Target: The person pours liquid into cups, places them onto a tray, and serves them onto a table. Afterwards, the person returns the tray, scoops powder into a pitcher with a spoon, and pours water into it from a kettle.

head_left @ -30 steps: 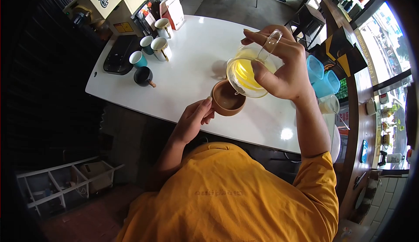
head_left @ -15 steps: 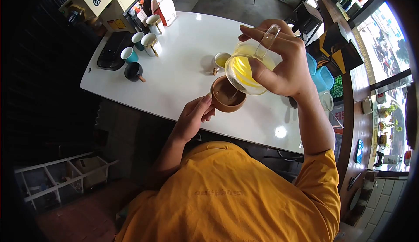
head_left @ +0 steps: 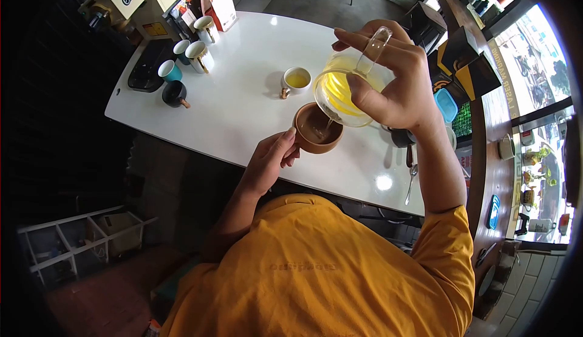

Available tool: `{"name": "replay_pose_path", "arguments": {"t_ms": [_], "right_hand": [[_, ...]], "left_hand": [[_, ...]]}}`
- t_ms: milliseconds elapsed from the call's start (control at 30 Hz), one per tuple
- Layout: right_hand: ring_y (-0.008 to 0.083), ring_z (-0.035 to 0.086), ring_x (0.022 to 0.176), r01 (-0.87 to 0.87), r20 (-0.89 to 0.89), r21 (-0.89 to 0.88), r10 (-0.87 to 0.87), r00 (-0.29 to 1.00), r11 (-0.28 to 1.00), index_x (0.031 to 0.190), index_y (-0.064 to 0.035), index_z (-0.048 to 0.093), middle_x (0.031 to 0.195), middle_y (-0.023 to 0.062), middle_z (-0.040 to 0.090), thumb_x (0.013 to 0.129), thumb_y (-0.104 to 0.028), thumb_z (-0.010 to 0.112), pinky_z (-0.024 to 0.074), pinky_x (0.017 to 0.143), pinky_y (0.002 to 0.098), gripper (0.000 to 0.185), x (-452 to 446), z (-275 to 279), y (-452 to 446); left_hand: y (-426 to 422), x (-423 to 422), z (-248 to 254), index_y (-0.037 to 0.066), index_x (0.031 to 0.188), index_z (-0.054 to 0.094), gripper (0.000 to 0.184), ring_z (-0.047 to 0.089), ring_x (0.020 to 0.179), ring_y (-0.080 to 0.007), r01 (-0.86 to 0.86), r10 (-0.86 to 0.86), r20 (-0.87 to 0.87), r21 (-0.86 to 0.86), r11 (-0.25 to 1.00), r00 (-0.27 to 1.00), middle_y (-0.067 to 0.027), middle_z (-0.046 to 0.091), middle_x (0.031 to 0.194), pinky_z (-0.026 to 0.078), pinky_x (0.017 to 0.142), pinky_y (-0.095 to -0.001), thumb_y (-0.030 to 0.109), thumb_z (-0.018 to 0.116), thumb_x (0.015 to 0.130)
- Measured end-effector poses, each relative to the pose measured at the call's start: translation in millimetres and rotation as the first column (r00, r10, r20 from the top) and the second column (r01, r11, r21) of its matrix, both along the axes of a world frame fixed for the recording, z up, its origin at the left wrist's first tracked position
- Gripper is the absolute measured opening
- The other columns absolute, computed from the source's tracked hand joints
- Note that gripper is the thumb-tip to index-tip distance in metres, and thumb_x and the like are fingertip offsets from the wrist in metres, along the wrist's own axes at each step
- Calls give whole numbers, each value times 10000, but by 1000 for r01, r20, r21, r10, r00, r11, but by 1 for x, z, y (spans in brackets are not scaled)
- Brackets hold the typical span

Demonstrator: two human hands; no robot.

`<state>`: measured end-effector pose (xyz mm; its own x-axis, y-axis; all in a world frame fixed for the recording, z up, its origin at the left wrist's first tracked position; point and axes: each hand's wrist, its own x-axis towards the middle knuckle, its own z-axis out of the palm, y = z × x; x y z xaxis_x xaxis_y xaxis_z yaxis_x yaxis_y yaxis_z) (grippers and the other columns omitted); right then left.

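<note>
In the head view, my left hand (head_left: 270,162) is closed on a brown cup (head_left: 325,146) at its near left side, holding it above the near part of the table. My right hand (head_left: 401,91) grips a clear glass jug (head_left: 341,94) by its looped handle. The jug holds yellow liquid and is tilted over the cup, its lip just above the cup's rim. A thin stream runs into the cup, where some liquid shows at the bottom. Just beyond them stands a small white cup (head_left: 297,74) with yellow liquid inside.
White and teal mugs (head_left: 199,57) cluster at the table's far left, near a black cup with a wooden handle (head_left: 175,95) and a black tray (head_left: 149,67). On the right lie a spoon (head_left: 409,190) and a dark vessel (head_left: 401,138), partly behind my right arm. The white table (head_left: 231,112) has a near edge.
The view has shifted slightly, so the white cup and spoon show more fully. Liquid keeps pouring from the tilted jug; both hands hold nearly the same position.
</note>
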<state>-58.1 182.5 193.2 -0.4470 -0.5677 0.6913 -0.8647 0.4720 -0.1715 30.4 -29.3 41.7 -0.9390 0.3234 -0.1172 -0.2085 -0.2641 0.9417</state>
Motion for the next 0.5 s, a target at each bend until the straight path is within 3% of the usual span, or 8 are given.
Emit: {"name": "replay_pose_path", "arguments": {"t_ms": [133, 233, 300, 500], "right_hand": [[293, 639, 862, -4, -8, 17, 4, 1000, 1000, 773, 9, 717, 873, 141, 711, 612, -277, 664, 476, 898, 378, 332, -2, 0, 5], [294, 640, 854, -8, -20, -6, 8, 1000, 1000, 770, 9, 715, 895, 138, 713, 610, -269, 663, 477, 894, 376, 325, -2, 0, 4], [294, 640, 853, -9, -22, -6, 9, 1000, 1000, 771, 10, 714, 897, 137, 713, 610, -267, 662, 477, 893, 375, 324, -3, 1, 4], [290, 638, 859, -25, -42, 1, 25, 999, 1000, 777, 9, 716, 907, 137, 714, 611, -264, 660, 478, 892, 369, 324, -6, 5, 3]], "left_hand": [[4, 1, 0, 49, 844, 532, 364, 461, 695, -96, -7, 7, 9, 7, 1000, 1000, 1, 492, 723, 374, 643, -248, 350, 398, 999], [7, 1, 3, 96, 726, 461, 389, 402, 685, -68, -25, 24, 23, 20, 999, 999, 54, 385, 672, 347, 622, -223, 361, 413, 1006], [4, 0, 1, 36, 898, 555, 368, 454, 689, -93, -5, 5, 14, -21, 1000, 1000, -5, 509, 733, 372, 643, -244, 349, 389, 999], [2, -3, 2, 25, 926, 571, 378, 450, 687, -88, -1, 1, 12, -31, 1000, 1000, -7, 520, 740, 366, 633, -238, 353, 396, 998]]}}
